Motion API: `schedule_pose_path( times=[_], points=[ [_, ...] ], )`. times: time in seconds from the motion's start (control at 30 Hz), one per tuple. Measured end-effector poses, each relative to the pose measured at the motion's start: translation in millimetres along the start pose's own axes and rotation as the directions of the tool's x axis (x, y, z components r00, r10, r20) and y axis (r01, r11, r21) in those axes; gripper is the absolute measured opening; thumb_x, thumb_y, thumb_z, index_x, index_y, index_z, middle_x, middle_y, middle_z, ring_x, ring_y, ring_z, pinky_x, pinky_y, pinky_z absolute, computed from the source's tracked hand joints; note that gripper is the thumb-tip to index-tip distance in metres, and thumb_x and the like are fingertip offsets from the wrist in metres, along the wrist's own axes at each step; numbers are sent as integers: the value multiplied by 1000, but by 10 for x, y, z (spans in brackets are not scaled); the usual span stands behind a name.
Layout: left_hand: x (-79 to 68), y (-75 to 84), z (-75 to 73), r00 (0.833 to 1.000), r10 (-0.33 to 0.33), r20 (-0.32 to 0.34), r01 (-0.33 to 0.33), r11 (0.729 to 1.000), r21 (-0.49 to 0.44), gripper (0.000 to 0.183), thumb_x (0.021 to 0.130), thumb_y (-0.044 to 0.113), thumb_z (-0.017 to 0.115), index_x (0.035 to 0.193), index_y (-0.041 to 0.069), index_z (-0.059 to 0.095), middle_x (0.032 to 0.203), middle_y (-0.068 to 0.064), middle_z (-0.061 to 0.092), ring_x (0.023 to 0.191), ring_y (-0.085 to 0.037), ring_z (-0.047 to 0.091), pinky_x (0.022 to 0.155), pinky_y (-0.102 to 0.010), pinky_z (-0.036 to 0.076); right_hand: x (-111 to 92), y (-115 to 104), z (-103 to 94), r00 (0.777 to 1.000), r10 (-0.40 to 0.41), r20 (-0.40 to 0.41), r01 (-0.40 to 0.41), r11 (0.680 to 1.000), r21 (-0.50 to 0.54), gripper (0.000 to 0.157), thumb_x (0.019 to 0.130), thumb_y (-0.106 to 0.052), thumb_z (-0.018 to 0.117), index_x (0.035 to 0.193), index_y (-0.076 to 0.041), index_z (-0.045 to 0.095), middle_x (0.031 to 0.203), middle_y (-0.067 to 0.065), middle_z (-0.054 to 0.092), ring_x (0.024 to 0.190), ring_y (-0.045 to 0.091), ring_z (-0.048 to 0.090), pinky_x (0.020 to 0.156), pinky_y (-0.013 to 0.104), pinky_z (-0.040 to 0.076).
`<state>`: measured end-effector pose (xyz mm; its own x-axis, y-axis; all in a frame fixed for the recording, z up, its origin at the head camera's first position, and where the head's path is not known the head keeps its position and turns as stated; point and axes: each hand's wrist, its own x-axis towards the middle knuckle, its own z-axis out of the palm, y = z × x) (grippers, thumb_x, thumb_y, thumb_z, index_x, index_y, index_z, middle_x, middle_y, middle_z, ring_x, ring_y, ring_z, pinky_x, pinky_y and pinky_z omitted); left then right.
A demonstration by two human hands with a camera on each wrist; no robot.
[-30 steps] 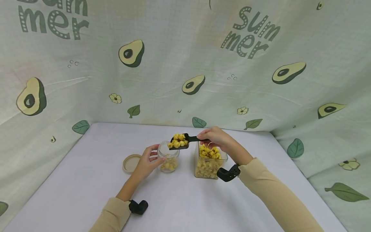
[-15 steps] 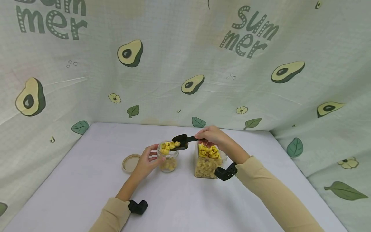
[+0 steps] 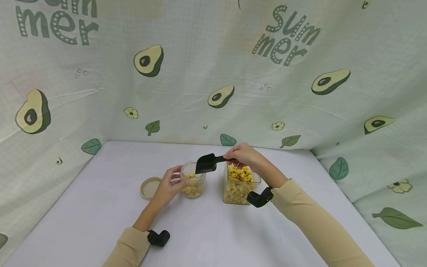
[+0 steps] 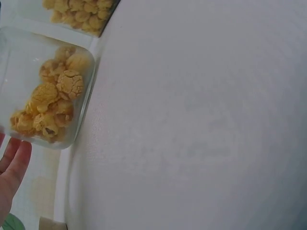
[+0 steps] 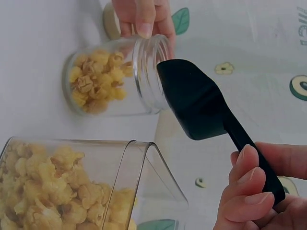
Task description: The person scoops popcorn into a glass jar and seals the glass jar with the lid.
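We see the person's right grip [image 3: 245, 155] pinching the handle of a black scoop [image 3: 207, 163] near the centre of the head frame. The scoop's tilted blade is at the right side of the jar's mouth; we cannot tell whether it touches the glass. The left grip [image 3: 171, 184] holds the open jar [image 3: 199, 178] between thumb and fingers, and the jar stands upright just left of centre.

In the jar, round yellow popcorn [image 4: 45, 98] fills the lower part, with clear glass above it. Right of it, below the right grip, an open clear box [image 5: 112, 157] is well filled with more popcorn, brightest at the top. Left of the jar, partly behind the left grip, a pale lid [image 3: 150, 188] lies on the white surface [image 3: 207, 230]. A printed cloth [image 3: 186, 111] covers the upper half.

The left wrist view gives us the cracked texture of single pieces through the jar's wall, with the box cut off at upper left. The right wrist view, turned sideways, shows us the jar's ridged neck and the fingers on the scoop's handle.
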<state>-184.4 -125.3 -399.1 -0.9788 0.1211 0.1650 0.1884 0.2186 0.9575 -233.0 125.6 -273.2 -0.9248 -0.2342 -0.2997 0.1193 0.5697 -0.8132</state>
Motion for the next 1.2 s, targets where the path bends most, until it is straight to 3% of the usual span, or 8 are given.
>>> schedule_pose_path(
  times=[0.1,0.33,0.43,0.83,1.07,1.2],
  points=[
    [-4,31,0,1000,-3,0,3,1000,-10,62,84,6,67,135,-8,34,135,-25,36,118,-38,41,104,-54,37,-14,9,-20,1000,0,10,0,1000,14,23,92,-18,57,102,1,65,66,1,58,54,9,45,49,18,40],
    [112,-274,7,1000,19,-6,-20,1000,-2,64,83,12,69,136,-1,36,137,-19,37,118,-33,43,102,-50,40,-66,68,-88,1000,1,23,-2,998,66,22,92,-18,57,102,0,63,67,1,59,54,8,44,50,19,39],
    [124,-328,8,999,34,-13,-34,999,10,64,83,15,70,136,1,37,136,-17,38,118,-30,44,101,-47,42,-95,99,-136,999,-7,34,4,996,92,24,91,-19,58,104,0,62,68,0,58,54,8,43,50,19,38],
    [126,-335,7,999,33,-8,-33,999,27,65,84,19,69,137,2,36,137,-17,37,119,-32,43,102,-48,41,-283,272,-458,996,-45,81,24,969,245,24,93,-21,56,106,-1,55,69,-4,56,59,7,45,51,18,36],
    [135,-358,1,1000,30,-5,-29,999,33,65,83,20,70,136,2,37,137,-16,37,118,-31,44,101,-48,42,-391,440,-620,996,-57,69,31,945,325,8,94,-19,54,94,-12,58,71,-4,57,60,7,47,53,18,38],
    [132,-360,0,999,32,-10,-31,999,42,66,82,20,71,136,2,37,137,-16,38,117,-30,44,100,-47,43,-469,550,-721,996,-64,61,38,934,355,8,94,-17,54,90,-15,60,71,-4,57,60,7,47,53,18,38]
  ],
)
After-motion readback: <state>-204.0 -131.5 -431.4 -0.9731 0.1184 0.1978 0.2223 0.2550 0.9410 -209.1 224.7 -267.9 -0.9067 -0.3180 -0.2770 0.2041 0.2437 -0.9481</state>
